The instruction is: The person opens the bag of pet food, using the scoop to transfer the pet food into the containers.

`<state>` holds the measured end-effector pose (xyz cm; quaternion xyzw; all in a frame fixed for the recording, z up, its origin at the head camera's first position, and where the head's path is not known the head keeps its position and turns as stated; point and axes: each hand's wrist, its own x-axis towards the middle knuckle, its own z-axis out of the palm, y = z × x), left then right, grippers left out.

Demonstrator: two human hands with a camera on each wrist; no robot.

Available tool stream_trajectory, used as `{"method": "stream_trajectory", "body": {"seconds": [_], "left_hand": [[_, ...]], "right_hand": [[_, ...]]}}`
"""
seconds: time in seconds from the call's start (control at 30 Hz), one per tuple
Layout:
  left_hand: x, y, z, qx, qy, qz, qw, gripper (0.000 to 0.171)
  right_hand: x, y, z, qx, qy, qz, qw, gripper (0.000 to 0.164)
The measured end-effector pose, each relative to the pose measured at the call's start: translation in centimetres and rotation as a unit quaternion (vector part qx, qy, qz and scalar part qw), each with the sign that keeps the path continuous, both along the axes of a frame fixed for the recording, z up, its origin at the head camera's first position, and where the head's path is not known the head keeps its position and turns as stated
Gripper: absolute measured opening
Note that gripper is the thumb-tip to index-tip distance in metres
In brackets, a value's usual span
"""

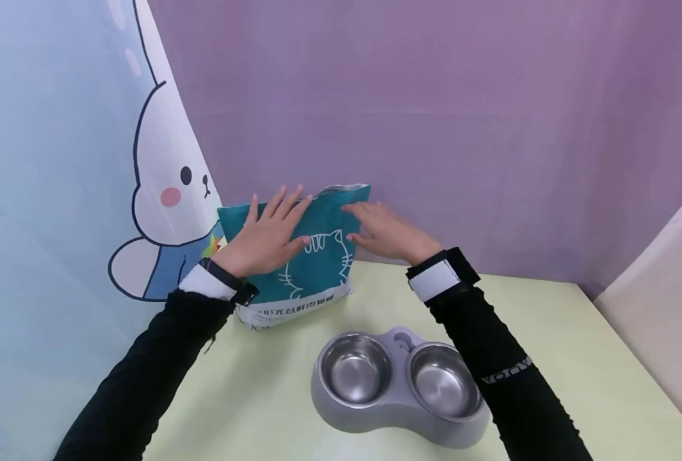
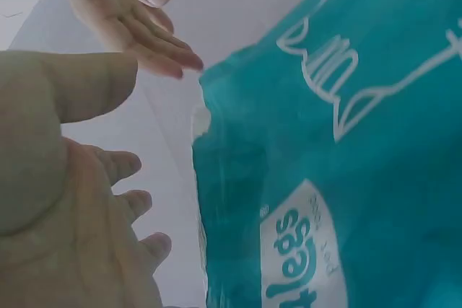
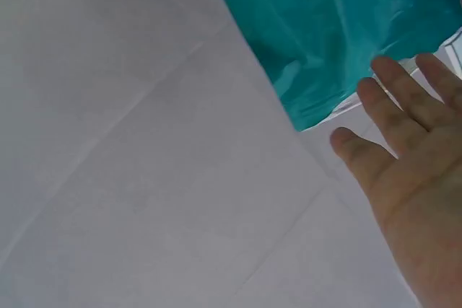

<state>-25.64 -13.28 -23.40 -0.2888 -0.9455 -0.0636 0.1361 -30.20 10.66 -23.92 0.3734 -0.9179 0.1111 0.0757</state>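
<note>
Teal cat-food bag stands upright on the left part of the table, by the line of its back edge, while the back-left corner is hidden from us; neither hand has a grip on it, for we see the left hand held before its upper part with fingers spread, and the right hand beside its upper right corner with fingers straight; whether any fingertip touches the film, we cannot tell. We judge the bag soft-walled and rather slick, as the sheen and creases in the right wrist view suggest; since it stands up, we suppose that its contents weigh down the white lower band, leaving the upper panel limp and light; it should bend easily, take no harm from a firm squeeze, and slump or tip if tugged by one corner alone. We would take the two upper corners to steady the ragged top edge, but to bear the weight we would put one palm under the base and the other flat against a side; dry, wide-spread fingers should slip less than a narrow pinch. Nearer us, well in from the table's right edge, sits the double-bowl feeder, apart from the bag.
</note>
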Motion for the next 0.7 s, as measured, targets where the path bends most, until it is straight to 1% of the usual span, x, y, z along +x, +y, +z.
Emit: {"method": "stream_trajectory", "body": {"seconds": [0.17, 0.23, 0.27, 0.37, 0.5, 0.6, 0.7], "left_hand": [[-1.1, -0.3, 0.7, -0.006, 0.033, -0.007, 0.9994, 0.054], [-1.6, -0.3, 0.9, -0.005, 0.041, -0.001, 0.9991, 0.052], [-1.7, -0.2, 1.0, 0.001, 0.040, 0.003, 0.9992, 0.051], [-2.4, 0.1, 1.3, 0.046, 0.049, 0.019, 0.9976, 0.041], [-3.4, 0.9, 1.6, 0.114, 0.085, 0.035, 0.9892, 0.026], [-4.0, 1.5, 1.9, 0.129, 0.101, 0.053, 0.9851, 0.020], [-4.6, 2.1, 2.1, 0.126, 0.104, 0.064, 0.9844, 0.018]], "right_hand": [[-0.8, 0.3, -0.3, -0.012, 0.008, -0.011, 1.000, 0.059], [-1.1, 0.4, -0.5, -0.011, 0.010, -0.017, 1.000, 0.060], [-1.3, 0.4, -0.7, -0.010, 0.012, -0.019, 1.000, 0.060], [-1.7, 0.3, -1.0, -0.011, 0.020, -0.031, 0.999, 0.062], [-2.3, 0.2, -1.1, -0.015, 0.037, -0.039, 0.998, 0.062], [-2.9, 0.0, -1.2, -0.020, 0.068, -0.027, 0.997, 0.059], [-3.3, -0.3, -1.2, -0.024, 0.106, -0.018, 0.994, 0.056]]}}
